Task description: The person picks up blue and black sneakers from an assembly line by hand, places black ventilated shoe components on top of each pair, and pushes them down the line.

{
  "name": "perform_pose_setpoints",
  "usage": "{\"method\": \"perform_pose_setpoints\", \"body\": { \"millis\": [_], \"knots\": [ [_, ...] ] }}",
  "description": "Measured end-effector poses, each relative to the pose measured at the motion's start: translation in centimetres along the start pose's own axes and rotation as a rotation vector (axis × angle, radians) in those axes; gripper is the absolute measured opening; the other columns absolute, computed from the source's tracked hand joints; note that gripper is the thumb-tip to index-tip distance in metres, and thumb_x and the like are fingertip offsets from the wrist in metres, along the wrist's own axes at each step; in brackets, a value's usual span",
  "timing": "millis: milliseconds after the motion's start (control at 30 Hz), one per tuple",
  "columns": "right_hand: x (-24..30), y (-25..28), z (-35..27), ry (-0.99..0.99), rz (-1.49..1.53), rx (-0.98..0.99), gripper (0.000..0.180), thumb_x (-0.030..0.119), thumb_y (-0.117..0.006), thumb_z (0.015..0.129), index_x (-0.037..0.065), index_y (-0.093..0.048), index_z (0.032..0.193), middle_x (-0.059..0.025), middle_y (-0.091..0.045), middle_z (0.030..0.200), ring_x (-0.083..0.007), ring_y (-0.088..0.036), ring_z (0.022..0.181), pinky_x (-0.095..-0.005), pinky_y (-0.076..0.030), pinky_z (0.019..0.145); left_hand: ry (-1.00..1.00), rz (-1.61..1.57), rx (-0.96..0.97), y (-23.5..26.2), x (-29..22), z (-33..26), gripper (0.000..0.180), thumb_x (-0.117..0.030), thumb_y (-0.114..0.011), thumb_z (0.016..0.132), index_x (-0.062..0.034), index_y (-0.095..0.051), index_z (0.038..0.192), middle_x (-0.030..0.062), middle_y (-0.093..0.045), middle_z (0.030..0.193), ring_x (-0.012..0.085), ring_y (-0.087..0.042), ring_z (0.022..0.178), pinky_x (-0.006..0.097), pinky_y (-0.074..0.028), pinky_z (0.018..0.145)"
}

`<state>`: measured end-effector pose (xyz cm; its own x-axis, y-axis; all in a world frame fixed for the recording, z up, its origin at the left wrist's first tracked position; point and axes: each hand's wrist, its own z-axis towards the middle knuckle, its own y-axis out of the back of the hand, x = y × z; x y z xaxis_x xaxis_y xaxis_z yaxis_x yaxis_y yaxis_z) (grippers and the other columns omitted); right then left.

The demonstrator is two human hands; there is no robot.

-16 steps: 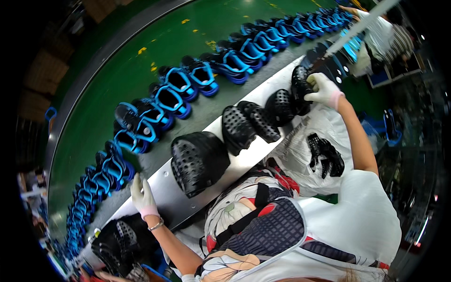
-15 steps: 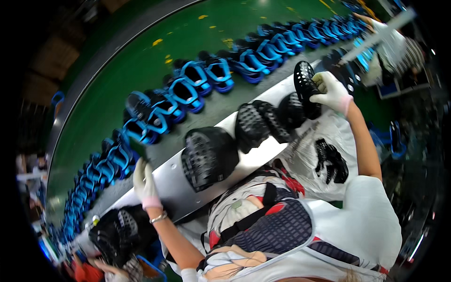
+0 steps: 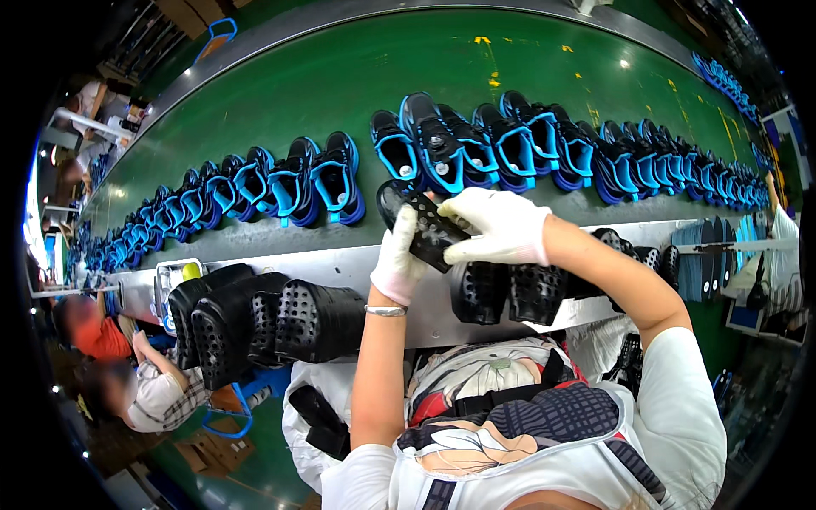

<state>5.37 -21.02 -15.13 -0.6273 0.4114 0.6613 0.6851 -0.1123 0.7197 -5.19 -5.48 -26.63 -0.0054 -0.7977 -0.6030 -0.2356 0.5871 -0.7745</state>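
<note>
Between my two gloved hands, over the far edge of the metal ledge, is a black perforated plastic shoe insert (image 3: 432, 231). My left hand (image 3: 398, 257) is closed on its near left side. My right hand (image 3: 500, 226) grips it from the right, its fingers lying across the holes. Just beyond stand black shoes with blue trim (image 3: 435, 140). Similar black dimpled pieces stand on the ledge: a pair (image 3: 535, 293) close under my right forearm and a larger group (image 3: 316, 321) left of my left forearm.
A long row of blue-trimmed shoes (image 3: 293, 183) stretches both ways along the green line (image 3: 331, 81). The metal ledge (image 3: 391, 327) runs in front of me. White bags holding black pieces (image 3: 319, 421) flank my lap. Other people (image 3: 161, 387) sit at the left; another works far right.
My right hand has brought the insert from the right to the middle. My left hand, open over the ledge before, now holds it too. The view has swung round.
</note>
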Motion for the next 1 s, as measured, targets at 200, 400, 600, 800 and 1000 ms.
{"method": "perform_pose_setpoints", "body": {
  "millis": [200, 400, 600, 800, 1000],
  "knots": [
    [-0.5, -3.4, 5.1, -0.2, -0.262, -0.086, 0.048, 0.048, -0.055, 0.086, 0.001, -0.053, 0.094, -0.0221, -0.062, 0.09, -0.0372, -0.063, 0.085, -0.0426, -0.051, 0.074, -0.13, -0.009, -0.216, 1.4, -1.5, 2.3, 0.03, -0.027, -0.06, 0.094, -0.0076, -0.052, 0.116, 0.0065, -0.061, 0.106, 0.0213, -0.062, 0.097, 0.04, -0.054, 0.082],
    [-2.1, -1.5, 8.4, -0.316, -0.273, -0.03, 0.051, 0.052, -0.051, 0.086, 0.002, -0.06, 0.089, -0.0207, -0.066, 0.085, -0.0359, -0.065, 0.083, -0.0443, -0.05, 0.073, 0.025, 0.315, -0.222, 4.2, -2.6, 5.7, 0.034, -0.032, -0.064, 0.091, -0.0057, -0.056, 0.111, 0.0055, -0.061, 0.099, 0.0172, -0.062, 0.083, 0.033, -0.053, 0.077],
    [-3.4, 1.4, 13.2, -0.526, -0.334, 0.231, 0.058, 0.052, -0.053, 0.08, -0.002, -0.068, 0.093, -0.0245, -0.066, 0.089, -0.0374, -0.065, 0.087, -0.0415, -0.051, 0.08, -0.317, 1.636, -0.174, 8.5, -0.2, 8.2, 0.053, -0.018, -0.065, 0.078, -0.0123, -0.049, 0.127, 0.0148, -0.048, 0.132, 0.0381, -0.053, 0.101, 0.044, -0.047, 0.087],
    [-2.5, 0.1, 19.0, -0.51, -0.487, 0.211, 0.049, 0.045, -0.052, 0.083, 0.001, -0.071, 0.092, -0.0217, -0.068, 0.093, -0.0357, -0.065, 0.091, -0.0411, -0.052, 0.081, -0.415, 1.709, -0.232, 8.0, 0.5, 9.2, 0.016, -0.012, -0.06, 0.085, -0.003, -0.057, 0.098, 0.0144, -0.057, 0.099, 0.0351, -0.056, 0.09, 0.045, -0.049, 0.077],
    [-3.4, -4.8, 20.2, -0.451, -0.546, 0.17, 0.035, 0.034, -0.054, 0.086, 0.005, -0.072, 0.096, -0.0163, -0.069, 0.102, -0.0315, -0.066, 0.097, -0.0394, -0.052, 0.085, -0.307, 1.715, -0.327, 8.2, 0.3, 8.9, 0.024, -0.013, -0.057, 0.086, -0.0022, -0.057, 0.108, 0.016, -0.059, 0.102, 0.0361, -0.057, 0.093, 0.045, -0.048, 0.078]
  ]
}}
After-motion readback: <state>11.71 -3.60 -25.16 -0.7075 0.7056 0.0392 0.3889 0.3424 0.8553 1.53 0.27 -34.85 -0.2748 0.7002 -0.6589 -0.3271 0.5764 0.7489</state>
